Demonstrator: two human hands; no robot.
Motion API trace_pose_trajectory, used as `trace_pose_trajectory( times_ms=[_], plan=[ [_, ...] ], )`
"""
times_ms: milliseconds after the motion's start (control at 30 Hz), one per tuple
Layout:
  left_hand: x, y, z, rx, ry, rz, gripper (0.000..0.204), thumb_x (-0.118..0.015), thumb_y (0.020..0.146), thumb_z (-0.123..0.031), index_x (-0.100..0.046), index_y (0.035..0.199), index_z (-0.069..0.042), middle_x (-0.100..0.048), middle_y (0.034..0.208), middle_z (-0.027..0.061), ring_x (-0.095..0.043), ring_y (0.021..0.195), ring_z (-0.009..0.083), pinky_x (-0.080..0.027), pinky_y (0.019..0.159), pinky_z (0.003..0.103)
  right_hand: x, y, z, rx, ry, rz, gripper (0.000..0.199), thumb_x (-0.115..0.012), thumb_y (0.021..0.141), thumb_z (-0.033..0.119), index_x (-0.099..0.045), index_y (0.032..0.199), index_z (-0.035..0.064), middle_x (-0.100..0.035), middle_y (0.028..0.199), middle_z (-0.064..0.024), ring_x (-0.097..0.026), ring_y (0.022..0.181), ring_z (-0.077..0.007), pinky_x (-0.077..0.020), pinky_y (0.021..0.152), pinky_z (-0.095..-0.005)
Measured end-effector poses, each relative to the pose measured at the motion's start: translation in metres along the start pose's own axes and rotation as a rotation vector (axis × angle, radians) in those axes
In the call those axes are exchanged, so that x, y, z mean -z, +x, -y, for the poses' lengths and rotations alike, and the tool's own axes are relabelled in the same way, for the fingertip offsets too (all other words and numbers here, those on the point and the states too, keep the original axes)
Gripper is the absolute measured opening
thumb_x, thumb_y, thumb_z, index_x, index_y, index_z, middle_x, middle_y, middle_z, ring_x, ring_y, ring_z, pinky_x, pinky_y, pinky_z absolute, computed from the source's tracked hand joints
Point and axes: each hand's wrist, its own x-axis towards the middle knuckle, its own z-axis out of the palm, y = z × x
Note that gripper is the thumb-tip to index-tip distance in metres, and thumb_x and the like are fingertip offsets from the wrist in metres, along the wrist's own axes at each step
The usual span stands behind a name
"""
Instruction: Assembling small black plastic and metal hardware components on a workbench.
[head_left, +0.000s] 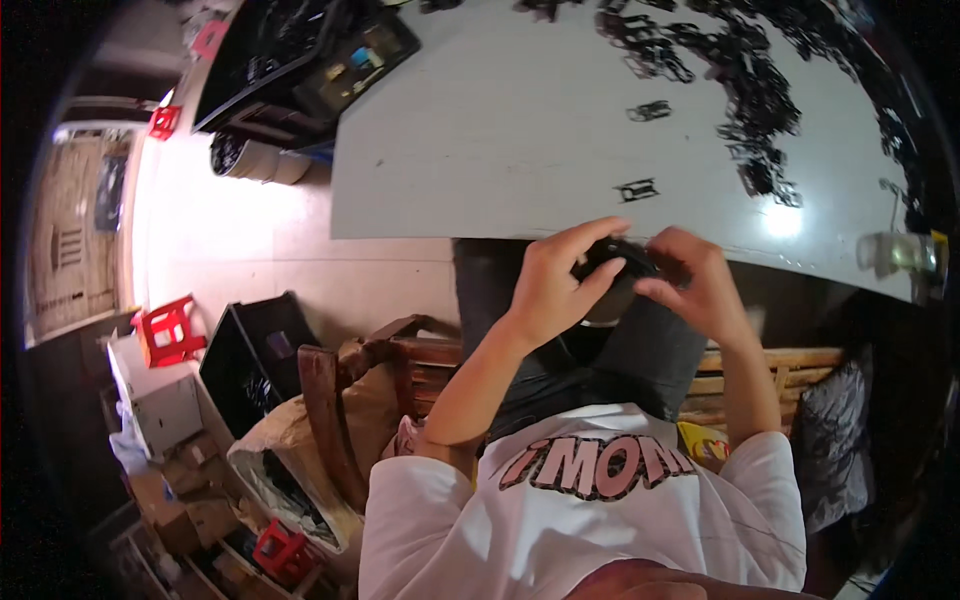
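In the head view, the left hand (562, 275) has its thumb and fingers closed around the left end of a small, dark black part, apparently plastic (632, 260). The right hand (695, 280) is curled in from the other side, thumb and fingers pinching the part's right end. The gripped part is above the lap, just on the person's side of the long near edge of a pale grey, smooth-topped table (480, 150); its exact shape is hard to make out between the fingers.

Just beyond the grip, a single flat black frame-like piece (637, 190) lies on the tabletop. Further out in the same direction lies a small black openwork cluster (650, 110). Beyond the grip and to its right spreads a long, tangled heap of black openwork pieces (755, 110). Well to the right of the grip, by the table edge, stands a clear container with a yellow part (905, 255).

Beyond the grip and far to its left is a large black box (340, 85) with small objects in it. Well to the left, on the floor, are a red plastic stool (170, 332) and a black open crate (265, 355). Directly below the grip are dark grey trousers (650, 350), with a brown slatted wooden bench (432, 365) behind them.
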Motion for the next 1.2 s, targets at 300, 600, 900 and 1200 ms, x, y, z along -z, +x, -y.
trace_pose_trajectory(
  times_ms=[300,600,900,1200],
  plan=[
    [-0.014,-0.022,0.023,-0.001,0.066,0.081,0.032,-0.065,0.079,-0.007,-0.06,0.11,-0.007,-0.066,0.096,0.0089,-0.064,0.078,0.0194,-0.048,0.064,0.027,-0.009,-0.004,-0.023,-0.006,-0.181,-0.066,0.025,-0.071,0.074,0.012,-0.063,0.096,0.0042,-0.054,0.07,-0.0059,-0.05,0.056,-0.0144,-0.0412,0.05,-0.0288],
    [-0.009,-0.017,0.022,-0.214,0.445,0.139,0.02,-0.064,0.079,-0.009,-0.066,0.098,-0.007,-0.066,0.09,0.0088,-0.063,0.077,0.0241,-0.051,0.069,0.033,-0.019,0.06,-0.031,0.294,-0.535,-0.236,0.026,-0.065,0.073,0.006,-0.061,0.099,0.0068,-0.054,0.081,-0.0061,-0.058,0.064,-0.0229,-0.0481,0.057,-0.0333],
    [0.021,0.086,0.027,-0.329,0.494,-0.089,0.014,-0.061,0.079,-0.005,-0.065,0.092,-0.005,-0.065,0.096,0.0098,-0.059,0.092,0.0285,-0.047,0.083,0.037,0.032,0.051,-0.057,0.211,-0.423,-0.228,0.026,-0.067,0.077,0.01,-0.062,0.102,0.0067,-0.057,0.094,-0.0089,-0.06,0.074,-0.0264,-0.0494,0.065,-0.0324],
    [0.019,0.262,0.086,-0.448,0.963,-0.322,0.043,-0.061,0.081,-0.036,-0.057,0.119,-0.016,-0.04,0.137,0.0152,-0.032,0.126,0.0402,-0.027,0.101,0.055,0.099,0.172,-0.09,0.313,-0.638,-0.449,0.023,-0.053,0.083,0.003,-0.061,0.105,0.0041,-0.055,0.108,-0.013,-0.058,0.089,-0.0335,-0.0486,0.077,-0.0402]
  ],
)
